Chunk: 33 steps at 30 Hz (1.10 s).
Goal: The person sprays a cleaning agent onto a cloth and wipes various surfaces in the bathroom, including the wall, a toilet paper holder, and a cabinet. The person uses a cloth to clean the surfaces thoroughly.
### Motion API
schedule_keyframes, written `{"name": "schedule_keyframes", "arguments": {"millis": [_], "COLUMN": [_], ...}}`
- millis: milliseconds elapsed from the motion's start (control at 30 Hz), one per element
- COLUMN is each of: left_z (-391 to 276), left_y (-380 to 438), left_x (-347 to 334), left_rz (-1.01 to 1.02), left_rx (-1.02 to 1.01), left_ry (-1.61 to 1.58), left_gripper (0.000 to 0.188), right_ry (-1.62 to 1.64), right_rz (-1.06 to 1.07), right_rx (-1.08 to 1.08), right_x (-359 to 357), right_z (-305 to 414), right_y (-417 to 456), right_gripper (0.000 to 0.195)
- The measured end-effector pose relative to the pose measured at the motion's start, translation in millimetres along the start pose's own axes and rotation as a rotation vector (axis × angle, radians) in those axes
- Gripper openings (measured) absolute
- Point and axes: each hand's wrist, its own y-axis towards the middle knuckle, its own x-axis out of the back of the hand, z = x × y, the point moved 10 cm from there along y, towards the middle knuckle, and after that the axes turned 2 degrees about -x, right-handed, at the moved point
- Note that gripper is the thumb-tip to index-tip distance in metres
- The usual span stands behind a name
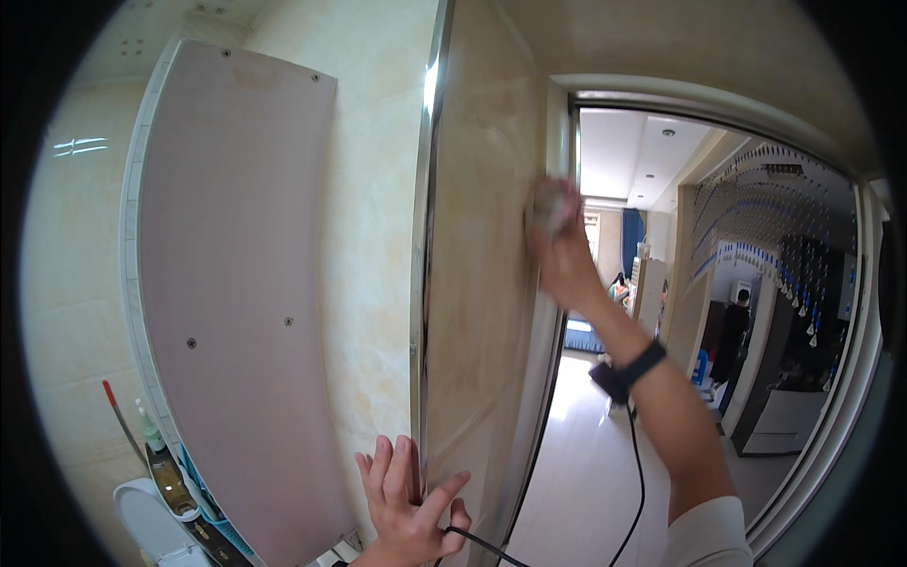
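Note:
My right hand (567,273) is raised beside the doorway, blurred, and grips a pinkish cloth or sponge (558,205). That bundle lies at the edge of the beige tiled wall (482,234), where it meets the light door frame (558,135). Its exact contact is too blurred to tell. Below, my left hand (407,503) rests spread against the wall corner, its fingers by the shiny metal corner trim (419,298). A black cable (489,547) passes by its thumb. On my right wrist sits a dark band (641,365) with a small device and a cable (640,468).
A pinkish panel (234,212) with screws stands out from the left wall. Beneath are a toilet (145,507), a green-topped bottle (150,429) and a red-tipped stick (108,393). Beyond the doorway hang a bead curtain (765,212) and, farther off, a person (733,329).

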Motion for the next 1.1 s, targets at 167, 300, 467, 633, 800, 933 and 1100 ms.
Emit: {"name": "schedule_keyframes", "arguments": {"millis": [167, 300, 467, 633, 800, 933, 1100], "left_z": [6.7, 12.6, 10.2, 6.5, 9.0, 10.6, 5.5], "left_y": [-14.6, -15.6, -11.7, -9.3, -7.9, -10.6, -9.4], "left_x": [-14.4, -16.4, -11.0, -15.8, -11.2, -8.3, -16.1], "left_rz": [0.035, 0.054, 0.05, 0.049, 0.038, 0.069, 0.113], "left_rx": [-0.03, -0.017, -0.028, -0.024, -0.029, -0.042, -0.052], "left_ry": [-0.009, -0.017, -0.008, -0.048, -0.075, -0.024, -0.096], "left_gripper": [0.036, 0.036, 0.035, 0.034, 0.031, 0.027, 0.046], "right_ry": [0.391, 0.025, -0.093, 0.01, 0.418, 0.55, 0.718], "right_rz": [0.096, 0.204, 0.172, 0.348, 0.142, 0.122, 0.142], "right_rx": [-0.583, -0.416, -0.213, -0.213, -0.401, -0.445, -0.571], "right_x": [-0.6, -11.6, -27.4, -41.7, -18.3, -23.0, -40.3], "right_z": [-69.8, -18.8, 44.7, 96.6, 96.0, 83.5, 90.8], "right_y": [95.4, 62.0, -78.4, -220.4, -214.7, -141.0, -129.8], "right_gripper": [0.071, 0.054, 0.039, 0.051, 0.036, 0.04, 0.045]}}
